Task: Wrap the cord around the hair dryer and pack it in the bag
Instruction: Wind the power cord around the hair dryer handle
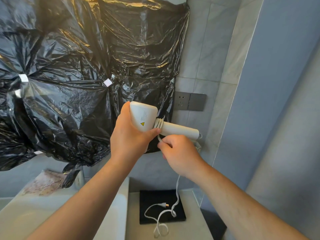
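Observation:
A white hair dryer (pixel 143 116) is held up in front of the wall, handle pointing right. My left hand (pixel 131 137) grips its head from below. Several turns of the white cord (pixel 177 191) sit tight around the top of the handle. My right hand (pixel 178 153) pinches the cord just under the handle. From there the cord hangs down to the counter, where it lies in loose loops. Its plug (pixel 164 204) rests on a flat black bag (pixel 152 200) on the counter.
Crinkled black plastic sheeting (pixel 83 70) covers the wall behind. A dark socket plate (pixel 189 100) is set in the tiled wall to the right. A white sink basin (pixel 43 210) lies lower left, and the grey counter (pixel 192 227) has its edge near a blue wall.

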Available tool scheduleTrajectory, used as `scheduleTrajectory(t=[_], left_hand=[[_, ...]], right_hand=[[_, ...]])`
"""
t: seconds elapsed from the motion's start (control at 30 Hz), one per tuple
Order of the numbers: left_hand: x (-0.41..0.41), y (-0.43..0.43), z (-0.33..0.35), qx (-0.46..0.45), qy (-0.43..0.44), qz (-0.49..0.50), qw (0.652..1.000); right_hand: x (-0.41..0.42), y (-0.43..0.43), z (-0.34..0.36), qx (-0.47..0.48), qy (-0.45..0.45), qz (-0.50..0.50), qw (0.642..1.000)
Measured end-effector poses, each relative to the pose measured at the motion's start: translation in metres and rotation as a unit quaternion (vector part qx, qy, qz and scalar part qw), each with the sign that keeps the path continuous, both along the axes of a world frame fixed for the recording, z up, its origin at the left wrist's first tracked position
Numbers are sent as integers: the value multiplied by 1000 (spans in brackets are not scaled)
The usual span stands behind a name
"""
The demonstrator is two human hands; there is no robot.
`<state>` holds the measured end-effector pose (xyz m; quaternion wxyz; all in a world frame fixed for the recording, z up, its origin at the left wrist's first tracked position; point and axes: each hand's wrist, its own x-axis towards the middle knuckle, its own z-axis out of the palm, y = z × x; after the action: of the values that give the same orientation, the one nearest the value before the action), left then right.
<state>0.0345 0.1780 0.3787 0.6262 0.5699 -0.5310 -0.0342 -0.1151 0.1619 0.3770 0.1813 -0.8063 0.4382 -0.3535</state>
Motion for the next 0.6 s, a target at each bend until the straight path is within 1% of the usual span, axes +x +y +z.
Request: scheduleTrajectory(t=[0.13,0.2,0.27,0.37,0.5,0.6], left_hand=[[5,-2,2,14,-49,7,999],[5,-1,3,12,-60,5,998],[4,1,3,10,-48,-10,999],[4,-1,0,16,-20,-20,999],[0,-5,-9,23,-4,-25,999],[-2,-11,-23,27,34,-27,999]], right_hand=[[-11,-1,13,-13,36,8,999],[-16,-1,17,-35,62,11,997],[-20,-1,21,-60,78,6,995],[-23,-4,19,-70,70,9,995],[-23,-11,10,-105,79,-2,991],[-21,-19,-2,-113,67,6,991]])
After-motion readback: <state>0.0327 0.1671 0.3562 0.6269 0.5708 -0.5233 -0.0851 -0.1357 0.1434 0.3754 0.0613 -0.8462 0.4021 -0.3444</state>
